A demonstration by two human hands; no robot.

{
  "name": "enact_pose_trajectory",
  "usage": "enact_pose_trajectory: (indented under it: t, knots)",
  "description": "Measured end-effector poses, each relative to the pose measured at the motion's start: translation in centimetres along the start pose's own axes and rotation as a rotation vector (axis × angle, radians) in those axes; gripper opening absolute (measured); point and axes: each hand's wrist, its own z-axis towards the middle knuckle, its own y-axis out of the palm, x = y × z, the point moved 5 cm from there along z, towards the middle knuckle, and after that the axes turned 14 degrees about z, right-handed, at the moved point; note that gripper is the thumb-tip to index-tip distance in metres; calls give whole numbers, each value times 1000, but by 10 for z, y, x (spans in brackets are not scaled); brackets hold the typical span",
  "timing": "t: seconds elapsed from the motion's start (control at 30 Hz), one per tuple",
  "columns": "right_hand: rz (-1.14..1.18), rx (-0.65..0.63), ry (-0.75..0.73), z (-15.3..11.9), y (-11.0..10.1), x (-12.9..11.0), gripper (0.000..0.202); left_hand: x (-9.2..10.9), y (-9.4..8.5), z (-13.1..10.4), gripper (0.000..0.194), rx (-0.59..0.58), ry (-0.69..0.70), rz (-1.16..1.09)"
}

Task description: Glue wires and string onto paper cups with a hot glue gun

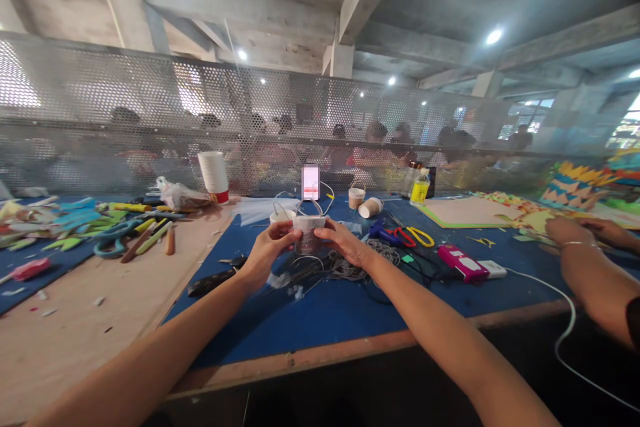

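A small cup wrapped in cord (307,243), with a pale rim and a thin looped strand above it, is held upright between both hands over the blue mat. My left hand (273,243) pinches its left side near the rim. On the right side, my right hand (347,243) grips it with thumb and fingers. Right behind the cup stands another white cup (281,215), partly hidden. A tangle of grey cord (367,260) lies beside my right hand. Farther back, a lit phone (311,181) stands upright.
Scissors with red and yellow handles (419,236), a magenta box (463,263) and a yellow bottle (420,187) are on the right. Stacked paper cups (213,177) and blue-handled scissors (117,238) are on the left. Another person's arms (595,260) reach in at far right.
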Motion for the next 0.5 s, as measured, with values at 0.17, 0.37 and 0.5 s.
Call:
enact_pose_trajectory:
  t: [0.17, 0.37, 0.5]
  knots:
    - [12, 11, 3, 0, -1, 0, 40, 3, 0, -1, 46, 2, 19, 48]
    - [14, -30, 32, 0, 1, 1, 43, 5, 0, -2, 45, 37, 102, 122]
    - [3, -63, 39, -1, 4, 1, 49, 7, 0, -3, 42, 73, 169, 198]
